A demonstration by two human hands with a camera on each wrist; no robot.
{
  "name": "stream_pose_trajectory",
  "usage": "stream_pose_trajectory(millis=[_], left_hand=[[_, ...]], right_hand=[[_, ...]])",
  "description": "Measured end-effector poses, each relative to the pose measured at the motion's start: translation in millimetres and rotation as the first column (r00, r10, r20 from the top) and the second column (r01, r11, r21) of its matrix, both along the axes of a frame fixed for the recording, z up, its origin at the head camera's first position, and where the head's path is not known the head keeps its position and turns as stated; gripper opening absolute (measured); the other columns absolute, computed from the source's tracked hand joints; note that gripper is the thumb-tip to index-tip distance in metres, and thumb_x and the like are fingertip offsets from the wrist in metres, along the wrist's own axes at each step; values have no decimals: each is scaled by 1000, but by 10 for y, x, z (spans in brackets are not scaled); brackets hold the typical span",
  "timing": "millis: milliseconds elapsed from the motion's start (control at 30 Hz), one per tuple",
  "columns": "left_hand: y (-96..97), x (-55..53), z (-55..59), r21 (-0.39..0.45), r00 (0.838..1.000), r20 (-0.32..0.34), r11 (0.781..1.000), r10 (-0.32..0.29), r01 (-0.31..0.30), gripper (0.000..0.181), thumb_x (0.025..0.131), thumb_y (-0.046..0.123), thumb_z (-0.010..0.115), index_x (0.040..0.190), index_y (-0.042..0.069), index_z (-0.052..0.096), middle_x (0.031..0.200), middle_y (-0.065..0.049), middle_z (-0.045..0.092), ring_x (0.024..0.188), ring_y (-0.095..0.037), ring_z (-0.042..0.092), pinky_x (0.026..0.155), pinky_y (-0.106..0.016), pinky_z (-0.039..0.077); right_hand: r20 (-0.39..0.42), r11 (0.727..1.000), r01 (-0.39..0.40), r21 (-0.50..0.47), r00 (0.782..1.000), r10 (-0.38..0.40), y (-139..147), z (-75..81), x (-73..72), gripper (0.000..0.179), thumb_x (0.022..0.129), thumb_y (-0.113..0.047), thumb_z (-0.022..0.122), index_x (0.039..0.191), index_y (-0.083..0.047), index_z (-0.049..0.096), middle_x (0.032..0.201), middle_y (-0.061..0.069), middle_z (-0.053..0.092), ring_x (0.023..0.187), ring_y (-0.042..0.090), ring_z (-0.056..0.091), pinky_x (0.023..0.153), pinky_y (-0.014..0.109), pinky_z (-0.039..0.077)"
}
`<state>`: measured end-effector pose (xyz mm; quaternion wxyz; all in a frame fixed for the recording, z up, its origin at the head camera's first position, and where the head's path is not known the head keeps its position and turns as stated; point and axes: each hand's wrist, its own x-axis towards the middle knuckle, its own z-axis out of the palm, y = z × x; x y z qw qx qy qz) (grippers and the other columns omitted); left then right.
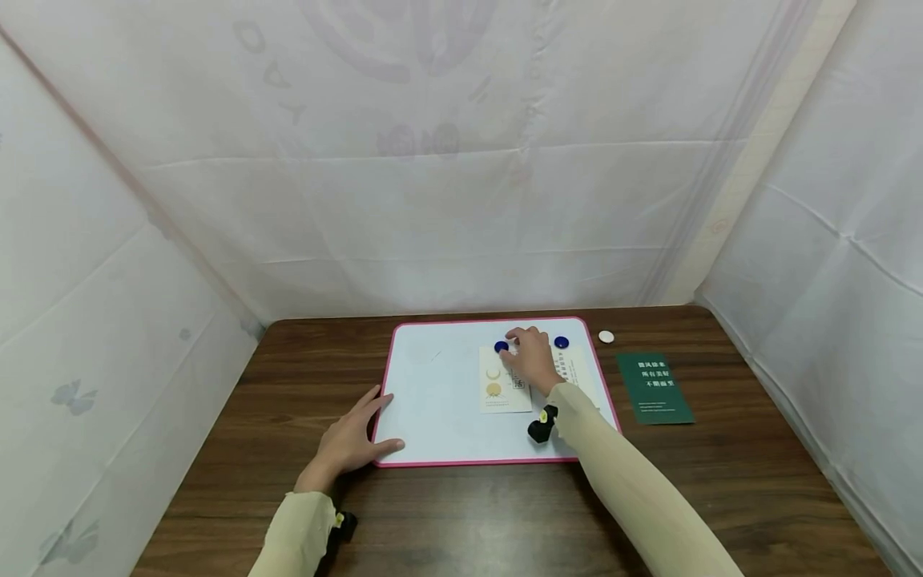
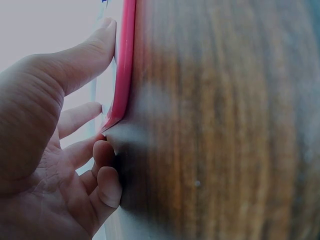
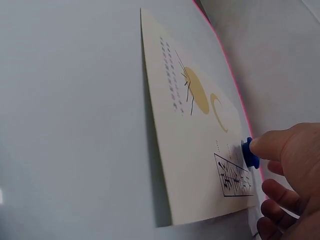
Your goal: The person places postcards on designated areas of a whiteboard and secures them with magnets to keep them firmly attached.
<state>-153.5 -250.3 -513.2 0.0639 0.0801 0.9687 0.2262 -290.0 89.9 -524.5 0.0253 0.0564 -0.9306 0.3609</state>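
Observation:
A white board with a pink rim point(image 1: 497, 462) lies on the wooden table. My left hand point(image 1: 351, 437) rests at its near left corner, thumb point(image 2: 87, 55) and a finger over the white face, other fingers beside the rim. At the board's far side, my right hand point(image 1: 532, 358) touches a blue round magnet point(image 3: 249, 152) with the thumb. That magnet sits at the top edge of a cream card point(image 1: 505, 393) with a gold moon print, and its other fingers are loosely bent. A second cream card point(image 1: 577, 370), partly covered by the right arm, lies under another blue magnet point(image 1: 561, 342).
Right of the board lie a green card point(image 1: 654, 389) with white writing and a white round piece point(image 1: 606, 336). Pale cloth point(image 1: 461, 224) hangs behind the table point(image 1: 303, 377) and along both sides.

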Motion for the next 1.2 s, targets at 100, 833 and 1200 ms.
stream_pose_trajectory(millis=[100,833,1200], left_hand=[[-5,2,5,-1,1000,0,1000,-1,1,91,82,56,81,156,15,46,167,-14,29,136,-47,49,101,-74,38],[-16,-10,-7,0,1000,-8,1000,0,0,92,82,57,81,156,15,46,167,-15,29,135,-48,50,98,-73,41],[-5,9,-3,-3,1000,4,1000,9,-9,92,82,57,81,156,16,45,167,-15,29,135,-47,50,99,-72,41]], right_hand=[[1,1000,0,3,1000,0,-2,17,0,39,95,-21,76,130,-7,68,121,13,63,115,31,52,98,44,46],[-65,995,-96,-27,993,94,129,136,79,44,94,-20,77,135,-8,63,122,16,63,107,29,61,92,43,53],[-76,991,-131,-40,989,127,259,212,159,46,95,-19,76,136,-7,61,123,18,62,105,31,64,90,44,55]])
